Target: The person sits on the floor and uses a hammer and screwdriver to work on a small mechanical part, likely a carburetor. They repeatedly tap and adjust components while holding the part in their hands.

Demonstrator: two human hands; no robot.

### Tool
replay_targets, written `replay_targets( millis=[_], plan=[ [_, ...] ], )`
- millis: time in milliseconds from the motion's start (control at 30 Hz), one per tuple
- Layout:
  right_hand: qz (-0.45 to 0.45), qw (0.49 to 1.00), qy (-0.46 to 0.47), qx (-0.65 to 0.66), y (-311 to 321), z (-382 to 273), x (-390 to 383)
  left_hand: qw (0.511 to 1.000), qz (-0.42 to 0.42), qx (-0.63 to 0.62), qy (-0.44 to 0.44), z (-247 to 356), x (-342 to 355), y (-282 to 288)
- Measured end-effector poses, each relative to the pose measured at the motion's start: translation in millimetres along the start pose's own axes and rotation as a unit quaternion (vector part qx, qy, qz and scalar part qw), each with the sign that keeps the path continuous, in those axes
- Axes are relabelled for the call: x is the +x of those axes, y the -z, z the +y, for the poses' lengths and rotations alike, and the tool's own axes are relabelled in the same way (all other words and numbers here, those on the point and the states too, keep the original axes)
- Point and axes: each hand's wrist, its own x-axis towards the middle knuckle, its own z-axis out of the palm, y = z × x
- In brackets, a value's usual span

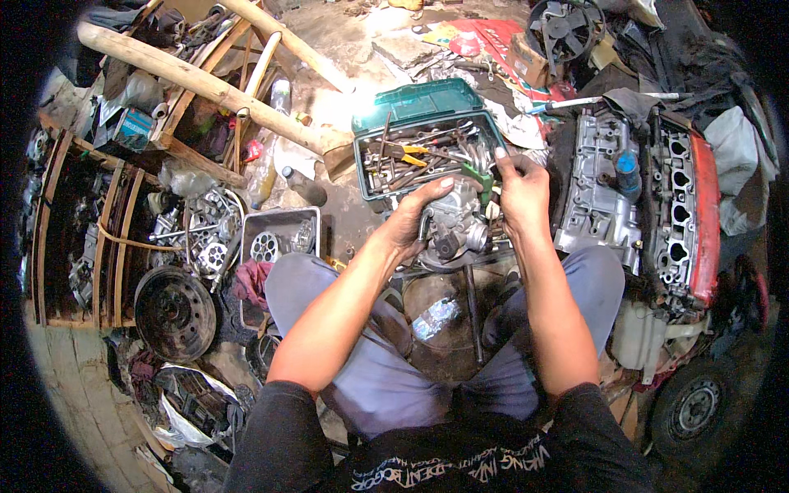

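Note:
A grey cast-metal engine part [450,220], with a round black piece on its near side, is held up between my knees. My left hand [409,220] grips its left side, the thumb laid over the top. On the right, my right hand [524,191] has its fingers closed in a pinch beside a green plastic piece [478,179] at the part's upper right. What those fingertips hold is too small to make out. Just beyond both hands, the open green toolbox [358,168] is full of wrenches, and yellow-handled pliers [404,154] lie on top.
A cylinder head [678,215] and a silver engine cover [593,181] with a blue can [627,174] stand right. Left are a grey bin [281,215] of parts, a steel wheel [174,314] and wooden beams [197,80]. A dark bar [474,312] stands between my legs.

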Motion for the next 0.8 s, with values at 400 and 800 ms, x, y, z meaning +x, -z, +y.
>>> replay_targets(
  millis=[400,800],
  plan=[
    [-0.199,0.975,0.063,-0.074,31,-17,4,0.995,0.019,-0.088,-0.040,-2,1,0],
    [-0.154,0.970,0.130,-0.134,25,-53,-16,0.997,0.002,-0.073,-0.027,5,-1,3]
  ],
)
